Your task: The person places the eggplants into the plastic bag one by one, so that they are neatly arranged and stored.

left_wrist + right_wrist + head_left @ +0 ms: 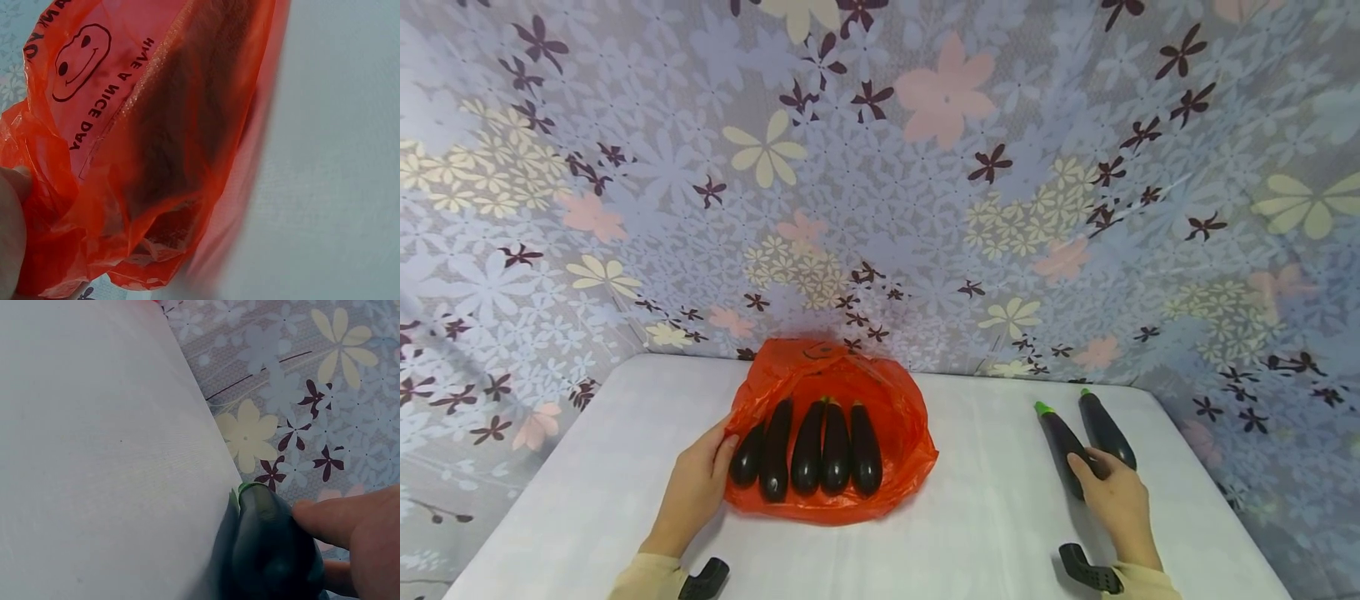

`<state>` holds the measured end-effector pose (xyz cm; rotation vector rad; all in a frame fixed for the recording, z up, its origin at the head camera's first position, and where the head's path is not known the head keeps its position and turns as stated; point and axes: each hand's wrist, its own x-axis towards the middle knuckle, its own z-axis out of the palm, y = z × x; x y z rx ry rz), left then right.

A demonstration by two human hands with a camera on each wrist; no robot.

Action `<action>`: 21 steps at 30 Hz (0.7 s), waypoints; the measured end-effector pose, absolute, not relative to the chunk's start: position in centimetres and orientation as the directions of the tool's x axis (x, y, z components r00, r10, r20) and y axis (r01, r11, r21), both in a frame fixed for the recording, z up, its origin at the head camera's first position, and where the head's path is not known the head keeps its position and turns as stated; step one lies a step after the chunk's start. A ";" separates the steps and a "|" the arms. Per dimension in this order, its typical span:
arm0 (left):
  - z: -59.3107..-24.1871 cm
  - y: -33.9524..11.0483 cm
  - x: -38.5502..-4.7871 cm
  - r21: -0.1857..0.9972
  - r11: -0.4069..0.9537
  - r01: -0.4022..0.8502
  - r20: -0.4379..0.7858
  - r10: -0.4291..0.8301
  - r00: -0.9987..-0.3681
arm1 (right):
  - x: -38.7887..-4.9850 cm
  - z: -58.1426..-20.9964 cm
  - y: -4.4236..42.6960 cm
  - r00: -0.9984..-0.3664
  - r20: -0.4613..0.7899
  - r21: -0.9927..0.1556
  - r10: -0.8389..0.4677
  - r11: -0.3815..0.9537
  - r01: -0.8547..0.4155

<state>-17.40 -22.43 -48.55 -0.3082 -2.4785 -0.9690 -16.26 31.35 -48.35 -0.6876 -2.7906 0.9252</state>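
Note:
Several dark eggplants (806,454) lie side by side in an open red plastic bag (910,450). At the bag's left edge, my left hand (696,483) grips the plastic; the left wrist view shows the thumb against the crumpled red film (50,206). Over on the right, my right hand (1116,500) holds an eggplant (1060,437) with a green stem end, thumb on one side and fingers on the other. Just beyond it a second eggplant (1108,429) lies on the table. In the right wrist view fingers (331,519) touch a dark eggplant (272,556).
A white-covered table (985,483) spans the view, with bare surface between the bag and the two eggplants at right. Flower-patterned cloth (925,208) rises behind the table and along both sides.

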 end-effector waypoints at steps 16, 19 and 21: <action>-48.5 -22.6 -17.2 0.588 0.720 0.368 0.501 0.032 -0.865 | -15.9 -47.1 30.9 -0.903 -0.013 -0.588 0.429 0.727 0.355; -48.4 -22.6 -17.3 0.587 0.720 0.371 0.505 0.032 -0.862 | -15.8 -46.5 30.7 -0.914 -0.010 -0.589 0.405 0.736 0.333; -48.4 -22.6 -17.4 0.585 0.720 0.373 0.509 0.032 -0.860 | -15.8 -46.1 30.5 -0.921 -0.006 -0.594 0.389 0.740 0.316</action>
